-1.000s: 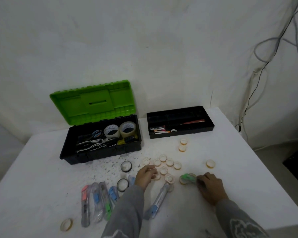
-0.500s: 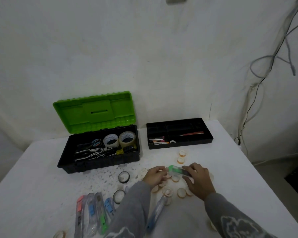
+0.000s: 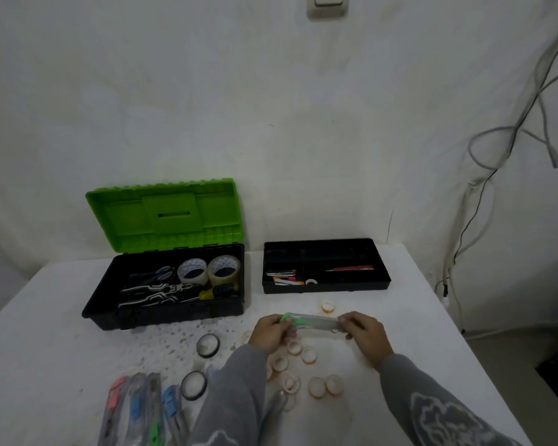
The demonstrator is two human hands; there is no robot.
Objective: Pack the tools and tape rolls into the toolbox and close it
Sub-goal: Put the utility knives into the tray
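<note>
Head view: both hands hold one utility knife point(image 3: 313, 323), clear-bodied with a green slider, level and seemingly just clear of the counter point(image 3: 45, 349). The left hand point(image 3: 269, 333) has its grip pinched on the green end. The right hand point(image 3: 366, 338) has its grip closed round the other end.

At ten o'clock from the hands the toolbox point(image 3: 174, 313) stands with its green lid point(image 3: 165, 214) raised. Inside lie two large tape rolls point(image 3: 192, 272), pliers point(image 3: 155, 292), scissors point(image 3: 161, 273) and a yellow-handled screwdriver point(image 3: 216, 291). At one o'clock, apart from the box, a black tray point(image 3: 326, 288) holds a few small items.

The packing looks partly done at best. Still out are the knife in hand, the small tape rolls point(image 3: 303, 352) scattered under and at six o'clock from the hands, two black-rimmed rolls point(image 3: 207, 345) at eight o'clock, and the packaged cutters point(image 3: 139, 410) at seven o'clock by the near edge. The tray probably has to go into the box, and the lid is not yet closed.
</note>
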